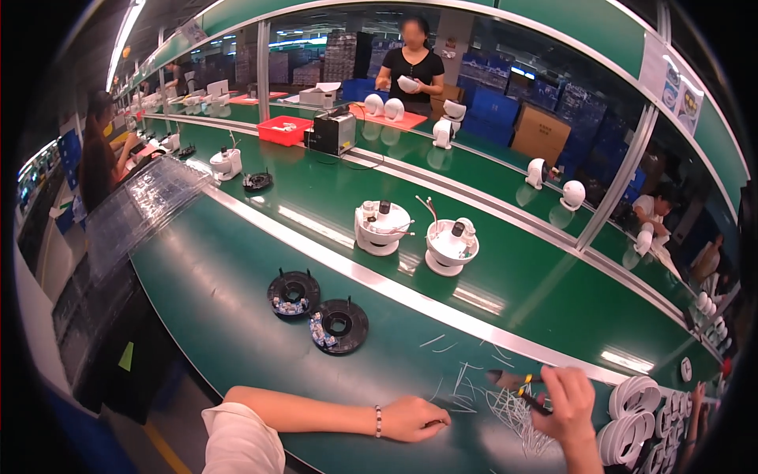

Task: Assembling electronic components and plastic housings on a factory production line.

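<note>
The left hand (pixel 410 419) lies low on the green table (pixel 229 308) with its fingers curled in, and the tips press down on thin white wires (pixel 462 387) just beside it. You cannot see if the fingertips pinch a wire, because the hand covers them. The right hand (pixel 564 403) is closed around a small tool with yellow and black handles (pixel 530 395), and its dark tip (pixel 499 377) pokes out to the left, over the wires. The fingers hide most of the tool. More white wires (pixel 517 419) lie in a loose pile under that hand, too thin and tangled to count. Two black round parts (pixel 316 310) lie well apart from the hands, farther up the table. Past a shiny strip sit two white bowl-shaped parts (pixel 414 233). At the right edge, white curved pieces (pixel 636 411) are stacked, partly cut off by the dark rim. A person in black (pixel 410 67) stands far behind.
</note>
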